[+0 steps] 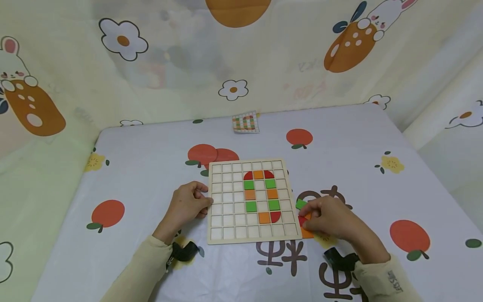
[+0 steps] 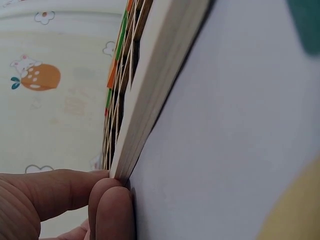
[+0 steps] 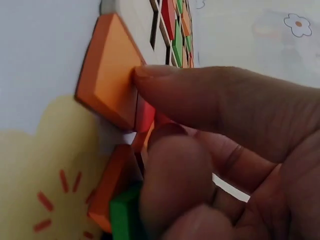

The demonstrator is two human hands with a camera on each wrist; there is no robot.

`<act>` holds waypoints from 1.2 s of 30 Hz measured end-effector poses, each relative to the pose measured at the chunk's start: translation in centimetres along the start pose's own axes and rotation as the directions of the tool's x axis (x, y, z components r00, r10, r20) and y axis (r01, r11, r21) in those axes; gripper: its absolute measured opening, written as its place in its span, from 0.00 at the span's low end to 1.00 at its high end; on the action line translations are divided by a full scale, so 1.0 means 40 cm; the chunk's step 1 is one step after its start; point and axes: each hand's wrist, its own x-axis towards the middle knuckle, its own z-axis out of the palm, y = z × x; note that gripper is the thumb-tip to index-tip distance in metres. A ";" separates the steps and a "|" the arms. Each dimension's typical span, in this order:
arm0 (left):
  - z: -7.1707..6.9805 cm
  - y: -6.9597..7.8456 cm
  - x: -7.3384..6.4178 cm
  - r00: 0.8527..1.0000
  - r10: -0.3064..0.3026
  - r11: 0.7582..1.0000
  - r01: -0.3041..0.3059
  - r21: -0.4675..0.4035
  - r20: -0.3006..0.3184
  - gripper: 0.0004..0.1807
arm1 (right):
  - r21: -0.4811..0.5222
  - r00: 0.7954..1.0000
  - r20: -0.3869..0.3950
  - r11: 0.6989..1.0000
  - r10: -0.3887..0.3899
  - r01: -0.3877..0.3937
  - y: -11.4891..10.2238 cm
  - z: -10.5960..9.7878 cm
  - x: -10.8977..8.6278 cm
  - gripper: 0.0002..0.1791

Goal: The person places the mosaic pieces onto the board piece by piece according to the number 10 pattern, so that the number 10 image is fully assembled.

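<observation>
A pale wooden grid board (image 1: 226, 220) lies in front of me, with red, orange and green tiles forming a ring in its right half. At the board's left edge my left hand (image 1: 187, 201) grips the rim, thumb and fingers meeting at the wooden side (image 2: 150, 90). Just off the opposite edge, my right hand (image 1: 332, 216) pinches a red tile (image 3: 144, 114) with thumb and fingers. The thumb tip also overlaps an orange tile (image 3: 112, 70) beside it. A green tile (image 1: 300, 204) and more orange lie around these fingers, partly hidden.
Toward the back of the table stands a small card (image 1: 246, 122) printed with a coloured grid. A fruit-patterned cloth (image 1: 143, 167) covers the table, and a patterned curtain (image 1: 181, 71) hangs behind it. Black wrist mounts (image 1: 185, 251) sit by both sleeves.
</observation>
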 end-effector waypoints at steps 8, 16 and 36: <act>0.000 0.003 -0.002 1.000 -0.006 1.000 0.006 0.001 -0.002 0.15 | -0.133 1.000 -0.016 0.991 -0.023 0.021 -0.002 -0.002 0.000 0.07; -0.001 0.003 -0.004 1.000 -0.012 1.000 0.012 -0.001 -0.003 0.15 | -0.143 0.999 -0.031 0.990 -0.013 0.009 -0.003 0.004 -0.006 0.07; 0.001 0.003 -0.005 1.000 -0.018 1.000 0.018 0.003 -0.011 0.14 | -0.116 0.997 -0.040 0.991 0.064 -0.068 -0.026 0.027 -0.025 0.09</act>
